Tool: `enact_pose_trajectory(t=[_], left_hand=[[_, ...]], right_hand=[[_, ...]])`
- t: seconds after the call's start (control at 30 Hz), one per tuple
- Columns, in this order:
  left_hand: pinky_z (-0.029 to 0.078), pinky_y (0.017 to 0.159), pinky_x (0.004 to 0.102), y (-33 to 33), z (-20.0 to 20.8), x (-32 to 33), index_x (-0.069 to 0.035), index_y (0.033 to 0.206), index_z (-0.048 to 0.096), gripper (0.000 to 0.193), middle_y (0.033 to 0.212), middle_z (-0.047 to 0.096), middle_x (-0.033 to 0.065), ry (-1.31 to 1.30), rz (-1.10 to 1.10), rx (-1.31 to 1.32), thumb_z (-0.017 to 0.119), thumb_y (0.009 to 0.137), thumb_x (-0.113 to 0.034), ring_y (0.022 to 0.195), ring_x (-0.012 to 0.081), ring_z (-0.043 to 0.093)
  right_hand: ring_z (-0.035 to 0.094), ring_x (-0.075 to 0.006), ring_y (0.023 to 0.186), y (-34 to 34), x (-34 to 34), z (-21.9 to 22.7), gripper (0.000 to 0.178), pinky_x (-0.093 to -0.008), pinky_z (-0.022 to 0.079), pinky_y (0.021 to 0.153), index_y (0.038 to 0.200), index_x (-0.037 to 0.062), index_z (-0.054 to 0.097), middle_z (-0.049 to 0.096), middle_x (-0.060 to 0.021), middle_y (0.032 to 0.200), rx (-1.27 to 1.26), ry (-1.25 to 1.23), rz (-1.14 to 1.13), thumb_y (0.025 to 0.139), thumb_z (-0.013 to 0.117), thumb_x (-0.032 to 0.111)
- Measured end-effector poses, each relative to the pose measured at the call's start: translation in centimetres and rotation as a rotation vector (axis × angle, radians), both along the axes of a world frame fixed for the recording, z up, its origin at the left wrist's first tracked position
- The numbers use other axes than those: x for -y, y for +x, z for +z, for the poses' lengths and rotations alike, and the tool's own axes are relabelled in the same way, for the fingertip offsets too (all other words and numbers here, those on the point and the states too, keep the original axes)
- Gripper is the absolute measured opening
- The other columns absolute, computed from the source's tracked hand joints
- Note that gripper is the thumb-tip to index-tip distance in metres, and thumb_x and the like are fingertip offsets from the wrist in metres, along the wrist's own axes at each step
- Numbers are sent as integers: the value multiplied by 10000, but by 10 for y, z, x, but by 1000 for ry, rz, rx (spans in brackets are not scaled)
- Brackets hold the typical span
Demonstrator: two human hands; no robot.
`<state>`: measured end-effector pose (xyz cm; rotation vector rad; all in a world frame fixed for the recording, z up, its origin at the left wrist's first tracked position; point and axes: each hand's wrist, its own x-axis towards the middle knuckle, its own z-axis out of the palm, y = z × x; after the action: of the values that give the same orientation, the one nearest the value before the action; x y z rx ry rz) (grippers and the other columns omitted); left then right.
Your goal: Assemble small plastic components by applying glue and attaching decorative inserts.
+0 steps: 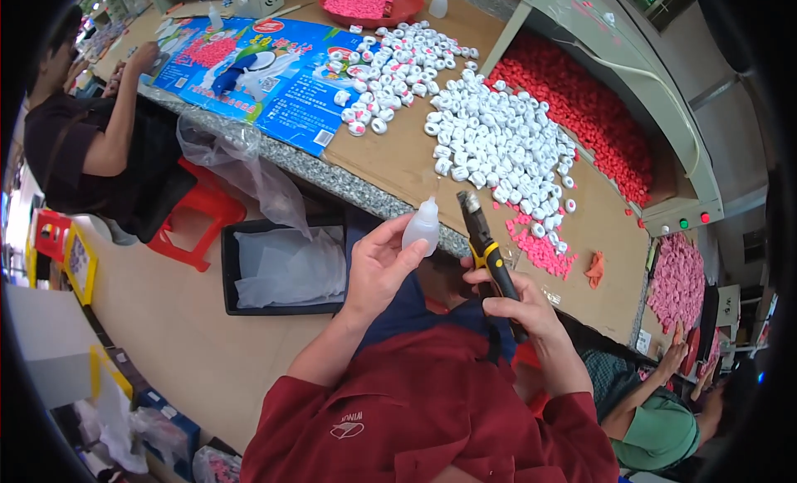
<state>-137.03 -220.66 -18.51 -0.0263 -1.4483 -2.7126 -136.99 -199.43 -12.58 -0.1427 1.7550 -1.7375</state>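
My left hand point(375, 269) is closed around a small translucent squeeze bottle point(422, 229) with a narrow nozzle, held upright in front of the table edge. To its right, my right hand point(531, 307) grips a pair of pliers point(493, 261) with black and yellow handles. Their metal jaws point up and away, a short gap from the bottle. Whether the jaws hold anything is too small to tell. Beyond both hands, a heap of small white rounded pieces point(494, 134) lies on the cardboard-covered table point(374, 163). Small pink pieces point(544, 254) are scattered at its near right side.
A machine housing point(677, 109) with red pieces point(573, 109) inside stands at the right. A red bowl point(390, 19) of pink pieces and another squeeze bottle point(438, 4) are at the back. Co-workers sit left and lower right. A black bin point(228, 271) stands below the table.
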Motion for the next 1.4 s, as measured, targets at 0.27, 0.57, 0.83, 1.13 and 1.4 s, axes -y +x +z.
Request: enact_pose_trajectory(t=[0.27,0.57,0.83,1.13,1.4], left_hand=[[460,715,234,3,-8,-25,64,1123,508,359,958,593,92,-134,54,-66,615,786,7,833,115,561],[467,592,246,-3,-8,-33,11,984,619,319,879,601,104,-778,404,-351,686,672,1,707,175,588],[451,532,273,-8,-10,-36,-18,1021,617,464,799,572,84,-1066,630,-589,701,573,68,632,206,542],[429,496,261,-9,-11,-39,-33,1031,612,492,809,560,69,-1114,612,-650,688,560,88,636,200,527],[419,494,259,-10,-14,-47,-40,1051,604,532,839,567,68,-1079,543,-688,668,545,113,672,205,524]], right_hand=[[337,-294,1235,18,-18,-6,472,-395,245,1016,1103,-12,568,367,-172,1307,-413,344,72,657,671,102],[302,-313,1261,19,-24,-5,504,-395,218,1030,1137,100,570,335,-164,1347,-461,451,53,642,660,99],[240,-312,1298,20,-23,-1,564,-389,192,1043,1177,72,536,261,-185,1396,-426,478,77,626,654,107],[112,-311,1345,21,-24,6,654,-383,158,1053,1232,39,484,162,-219,1429,-384,469,177,597,630,99],[305,-305,1254,28,-17,8,632,-382,250,1018,1223,43,493,345,-191,1299,-327,425,85,601,602,69]])
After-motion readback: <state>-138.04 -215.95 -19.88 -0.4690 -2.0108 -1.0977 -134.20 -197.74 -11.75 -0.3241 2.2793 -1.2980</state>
